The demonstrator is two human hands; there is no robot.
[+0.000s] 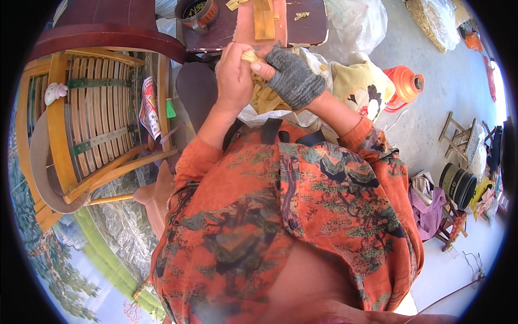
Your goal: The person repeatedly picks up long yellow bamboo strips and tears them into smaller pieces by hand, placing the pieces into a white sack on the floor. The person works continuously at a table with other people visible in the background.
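My bare left hand (233,75) and my right hand (295,76), in a grey fingerless knitted glove, meet in front of my chest. Between them is a pale yellow folded strip (250,56), its material unclear. Fingers of the left hand curl around it, while the right thumb presses against its near side. Just beneath the hands, a white plastic bag (253,116) holds many similar yellowish strips (268,100). Beyond the hands, a wooden block (264,20) lies on a pink sheet (245,29). The right fingertips are partly hidden.
A dark red table (307,35) bears the sheet, scraps and a brown cup (197,15). Wooden slatted chair (102,102) at left. To the right are a pale yellow cloth bag (360,81), an orange flask-like container (404,86) and a small wooden stool (458,135).
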